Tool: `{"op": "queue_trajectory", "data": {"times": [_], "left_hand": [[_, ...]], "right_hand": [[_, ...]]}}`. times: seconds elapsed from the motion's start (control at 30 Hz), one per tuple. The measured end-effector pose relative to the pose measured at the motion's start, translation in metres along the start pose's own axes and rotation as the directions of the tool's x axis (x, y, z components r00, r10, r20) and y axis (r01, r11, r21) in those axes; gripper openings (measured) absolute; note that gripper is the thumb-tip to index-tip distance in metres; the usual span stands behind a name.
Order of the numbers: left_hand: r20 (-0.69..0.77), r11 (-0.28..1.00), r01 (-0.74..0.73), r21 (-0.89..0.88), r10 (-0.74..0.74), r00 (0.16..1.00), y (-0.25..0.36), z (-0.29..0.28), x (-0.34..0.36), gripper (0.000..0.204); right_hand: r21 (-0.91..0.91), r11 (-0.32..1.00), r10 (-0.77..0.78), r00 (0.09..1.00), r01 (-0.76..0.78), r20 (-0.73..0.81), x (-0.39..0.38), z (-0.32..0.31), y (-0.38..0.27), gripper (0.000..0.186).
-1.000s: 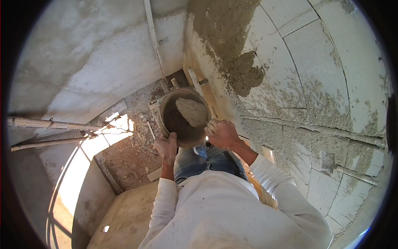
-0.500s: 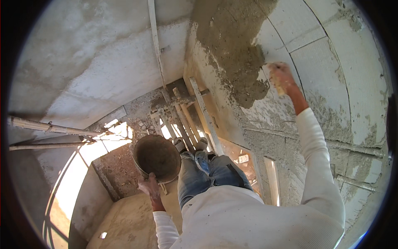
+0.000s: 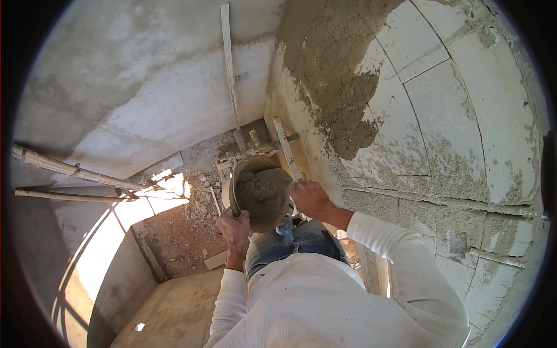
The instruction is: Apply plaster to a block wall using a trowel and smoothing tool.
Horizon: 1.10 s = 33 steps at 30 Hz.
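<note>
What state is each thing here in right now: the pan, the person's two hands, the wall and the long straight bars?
Mortar pan: tilted, wet grey mortar inside.
Left hand: gripping the pan's near rim.
Right hand: at the pan's far rim, fingers curled; what it holds cannot be told.
Block wall: partly plastered, bare blocks on the right.
Plaster patch: rough, unsmoothed.
Straightedge: leaning upright in the corner.
Poles: lying across, left side.

Right hand (image 3: 310, 199) at the rim of the mortar pan (image 3: 261, 191) — its fingers curl out of sight behind the rim, whatever it grips can't be told. Left hand (image 3: 235, 227) covers the pan's near edge; its fingertips are hidden under the pan. Pan's underside unseen. Legs mostly hidden by the white-sleeved torso (image 3: 331, 301). Rubble on the floor (image 3: 185, 226) too small to sort — sunlit patch blown out.
</note>
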<state>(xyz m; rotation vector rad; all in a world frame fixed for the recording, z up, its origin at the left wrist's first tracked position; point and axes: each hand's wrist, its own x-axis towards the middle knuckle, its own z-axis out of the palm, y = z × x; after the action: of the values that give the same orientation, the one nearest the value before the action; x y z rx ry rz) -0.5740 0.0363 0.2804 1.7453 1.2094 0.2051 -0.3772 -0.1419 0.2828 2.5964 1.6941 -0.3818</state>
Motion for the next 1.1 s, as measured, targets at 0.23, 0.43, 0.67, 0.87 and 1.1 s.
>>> {"op": "queue_trajectory", "data": {"times": [0.23, 0.43, 0.67, 0.87, 1.1], "left_hand": [[0.075, 0.954, -0.297, 0.046, 0.294, 0.953, 0.044, 0.037, 0.0, 0.025], [0.105, 0.948, -0.312, -0.07, 0.318, 0.942, 0.054, 0.064, -0.004, 0.027], [0.02, 0.959, -0.189, -0.211, 0.198, 0.98, 0.036, 0.068, 0.01, 0.023], [-0.003, 0.982, -0.006, -0.188, 0.006, 1.0, -0.006, 0.041, 0.01, 0.015], [-0.24, 0.968, 0.235, -0.088, -0.25, 0.938, -0.091, -0.016, -0.016, 0.023]], "right_hand": [[-0.138, 0.964, 0.199, 0.962, -0.226, -0.187, -0.028, -0.043, 0.003, 0.012], [0.472, 0.732, 0.316, 0.858, -0.492, 0.404, -0.045, -0.007, 0.024, 0.036], [0.525, 0.658, 0.461, 0.84, -0.539, 0.285, -0.062, -0.055, 0.009, 0.035], [0.358, 0.811, 0.429, 0.886, -0.463, 0.175, -0.03, -0.127, 0.007, 0.039], [0.873, 0.411, 0.037, 0.961, -0.264, 0.273, -0.009, -0.228, 0.049, 0.033]]}}
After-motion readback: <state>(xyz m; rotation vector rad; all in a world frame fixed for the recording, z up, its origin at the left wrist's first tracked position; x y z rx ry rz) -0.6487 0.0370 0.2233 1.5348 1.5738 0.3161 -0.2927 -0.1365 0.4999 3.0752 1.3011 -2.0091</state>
